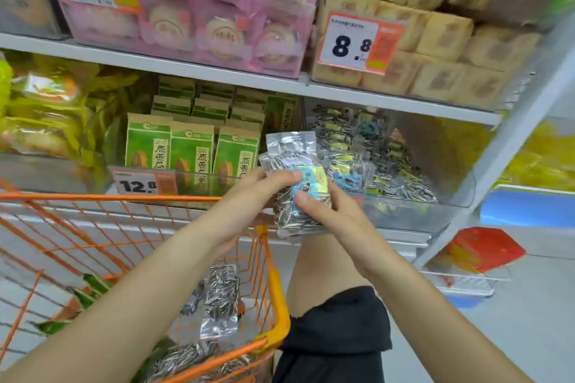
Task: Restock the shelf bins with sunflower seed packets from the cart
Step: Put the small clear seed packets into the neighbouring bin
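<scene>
Shop shelf bin (448, 196) behind, both hands' grip, left hand (249, 193), right hand (329, 211), clasping seed packets (295, 183)

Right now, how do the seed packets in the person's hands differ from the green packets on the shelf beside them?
The held packets are clear plastic showing striped seeds; the green packets are opaque with printed pictures. The held packets are gripped by the left hand and right hand in front of the shelf; the green packets stand upright in rows in a bin. Both are flat sealed snack packs.
</scene>
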A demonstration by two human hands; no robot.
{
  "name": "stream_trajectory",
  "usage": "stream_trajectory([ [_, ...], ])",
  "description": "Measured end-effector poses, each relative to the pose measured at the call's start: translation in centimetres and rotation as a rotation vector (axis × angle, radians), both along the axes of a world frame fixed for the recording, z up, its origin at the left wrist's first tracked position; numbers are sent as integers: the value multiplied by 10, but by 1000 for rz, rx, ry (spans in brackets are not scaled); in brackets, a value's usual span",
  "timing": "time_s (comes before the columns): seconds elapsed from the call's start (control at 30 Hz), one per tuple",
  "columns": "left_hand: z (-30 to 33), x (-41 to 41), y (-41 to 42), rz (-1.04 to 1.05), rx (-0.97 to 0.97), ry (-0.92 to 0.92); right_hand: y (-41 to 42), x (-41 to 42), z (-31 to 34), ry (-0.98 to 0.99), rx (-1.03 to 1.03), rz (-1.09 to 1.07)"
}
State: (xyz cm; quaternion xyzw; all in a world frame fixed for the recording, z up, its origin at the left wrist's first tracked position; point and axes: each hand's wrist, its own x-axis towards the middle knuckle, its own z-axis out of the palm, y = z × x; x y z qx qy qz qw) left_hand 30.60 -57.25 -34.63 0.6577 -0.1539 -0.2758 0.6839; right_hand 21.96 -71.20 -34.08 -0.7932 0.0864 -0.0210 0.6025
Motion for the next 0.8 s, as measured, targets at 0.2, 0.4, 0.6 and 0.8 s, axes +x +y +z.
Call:
stream_trajectory([
  [0.2,7,-16,-55,22,-12,-52,-50,-16,8,118,57,-55],
  [0.4,0,0,-76,-46,206,-422,-109,-22,9,60,23,-222],
  [0.6,-31,51,-88,163,630,-745,-188,-8,21,15,-198,-404],
  [0.8,-55,52,-102,215,938,-897,-239,50,13,174,-944,-451],
])
